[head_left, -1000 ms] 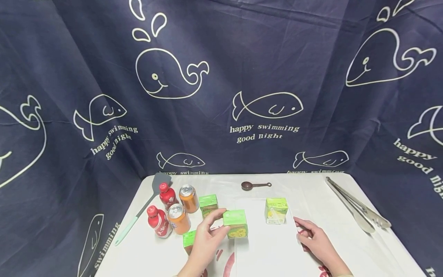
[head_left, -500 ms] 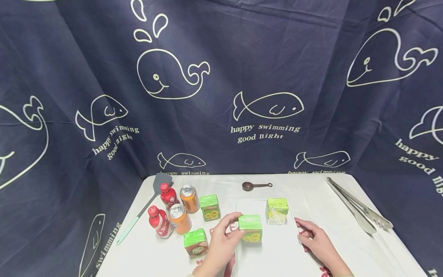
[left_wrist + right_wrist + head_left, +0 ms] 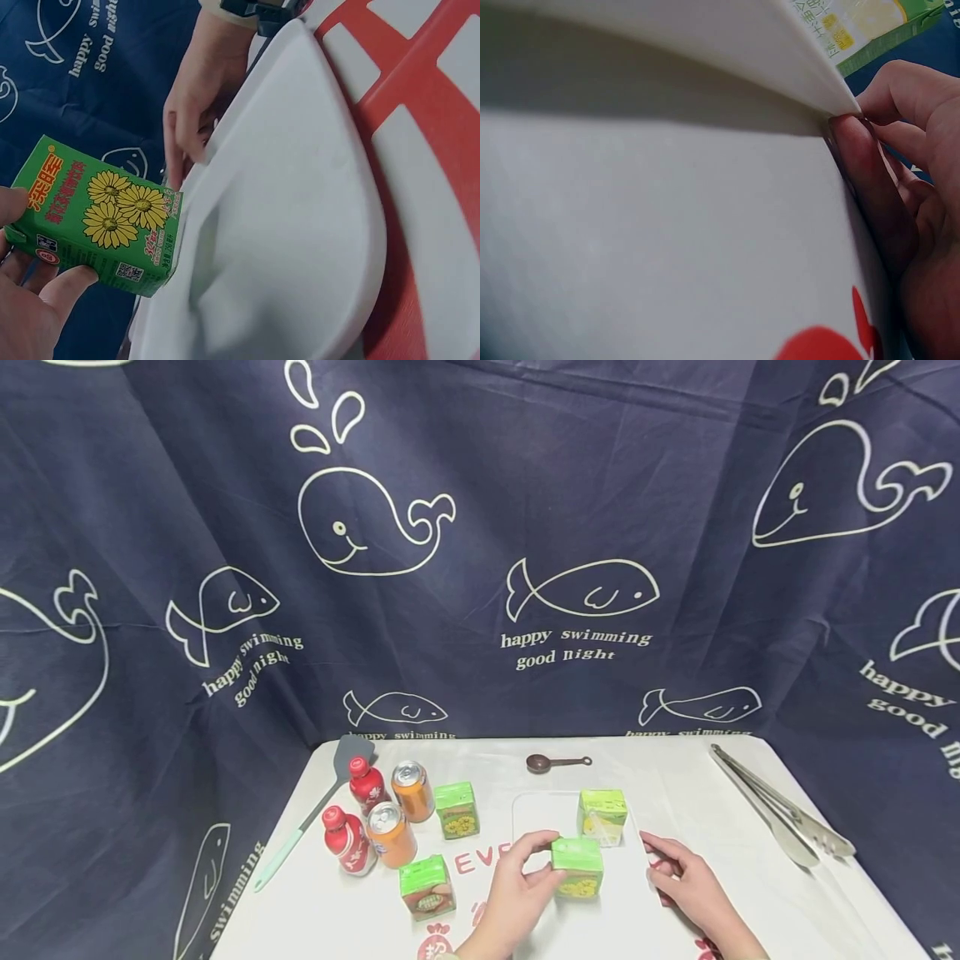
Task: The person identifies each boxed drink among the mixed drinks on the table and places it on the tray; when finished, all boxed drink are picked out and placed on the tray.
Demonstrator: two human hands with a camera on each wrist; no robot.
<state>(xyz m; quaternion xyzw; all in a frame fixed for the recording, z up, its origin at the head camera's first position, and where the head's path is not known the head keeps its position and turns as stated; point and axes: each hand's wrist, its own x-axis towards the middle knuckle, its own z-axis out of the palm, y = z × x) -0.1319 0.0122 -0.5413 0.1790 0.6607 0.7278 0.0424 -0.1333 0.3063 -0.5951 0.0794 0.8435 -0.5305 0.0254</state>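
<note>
In the head view my left hand (image 3: 517, 893) grips a green drink carton (image 3: 577, 878) with yellow chrysanthemums on it, over the white tray (image 3: 536, 810). The left wrist view shows thumb and fingers on opposite sides of this carton (image 3: 109, 217), its lower end close by the tray's rim (image 3: 300, 187). At the tray's right edge, my right hand (image 3: 690, 881) pinches the rim. The right wrist view has its thumb under the rim and fingers above. A yellow-green lemon drink carton (image 3: 602, 818) stands at the tray's back right corner.
Left of the tray stand two more green cartons, the front one (image 3: 427, 889) and the back one (image 3: 457, 810). Beyond them are orange cans (image 3: 392, 837), red-capped bottles (image 3: 348, 842) and a spatula (image 3: 315, 806). A brown measuring spoon (image 3: 555, 763) lies behind, metal tongs (image 3: 780, 810) right.
My left hand has carried the chrysanthemum carton rightward, from the tray's left edge to over its middle. The front green carton at left has come into full view. My right hand stays at the rim.
</note>
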